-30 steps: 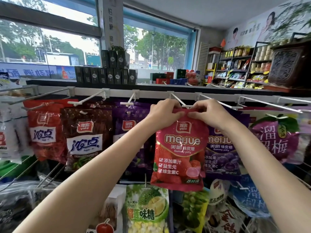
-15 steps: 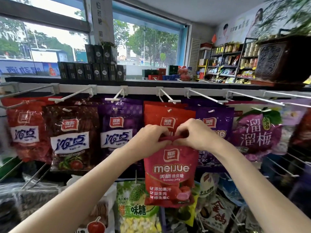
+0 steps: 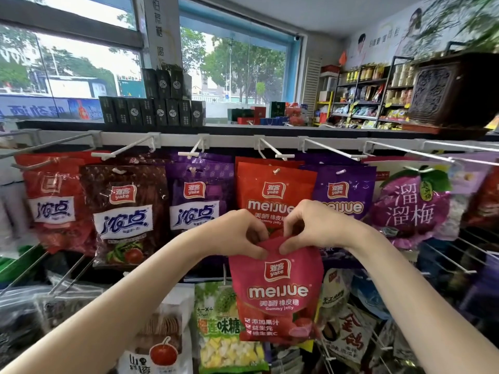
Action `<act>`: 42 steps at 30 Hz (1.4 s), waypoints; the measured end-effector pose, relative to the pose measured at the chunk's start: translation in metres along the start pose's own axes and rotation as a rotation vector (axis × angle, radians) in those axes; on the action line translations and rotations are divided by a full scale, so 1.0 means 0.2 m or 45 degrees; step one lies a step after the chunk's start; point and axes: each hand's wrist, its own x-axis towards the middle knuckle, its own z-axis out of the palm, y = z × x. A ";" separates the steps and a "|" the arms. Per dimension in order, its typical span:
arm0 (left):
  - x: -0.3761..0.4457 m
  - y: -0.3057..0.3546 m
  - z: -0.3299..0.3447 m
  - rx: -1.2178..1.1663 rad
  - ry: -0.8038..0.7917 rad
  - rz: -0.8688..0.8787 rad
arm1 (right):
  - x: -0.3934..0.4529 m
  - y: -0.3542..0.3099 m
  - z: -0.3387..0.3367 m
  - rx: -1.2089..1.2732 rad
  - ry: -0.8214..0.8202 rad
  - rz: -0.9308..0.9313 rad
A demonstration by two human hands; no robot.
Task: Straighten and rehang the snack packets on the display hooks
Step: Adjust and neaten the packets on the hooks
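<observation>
A red "meijue" gummy jelly packet (image 3: 278,295) hangs free in front of the rack, off any hook. My left hand (image 3: 239,234) pinches its top left edge and my right hand (image 3: 310,228) pinches its top right edge. Behind my hands another red meijue packet (image 3: 272,190) hangs on a white display hook (image 3: 272,151). More packets hang along the top rail: a red one (image 3: 54,206), a dark brown one (image 3: 124,211), a purple one (image 3: 199,201), a purple meijue packet (image 3: 345,193) and a plum packet (image 3: 410,206).
White hooks jut toward me from the rail (image 3: 229,137). Lower hooks carry a durian candy packet (image 3: 224,327) and other snack bags. Dark boxes (image 3: 154,109) stand on the ledge above. Store shelves (image 3: 372,101) fill the back right.
My hands have lowered the red meijue packet from hook height to well below the rail, uncovering the red packet hanging behind. My view has tilted slightly.
</observation>
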 end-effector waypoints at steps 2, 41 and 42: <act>-0.02 -0.02 0.01 0.022 -0.071 -0.033 | -0.02 0.02 0.03 0.021 -0.032 0.033; 0.06 -0.01 -0.17 -0.285 0.676 -0.111 | 0.11 -0.02 -0.05 0.170 0.666 -0.131; 0.06 0.00 -0.18 -0.318 0.664 -0.109 | 0.11 -0.02 -0.05 0.128 0.712 -0.159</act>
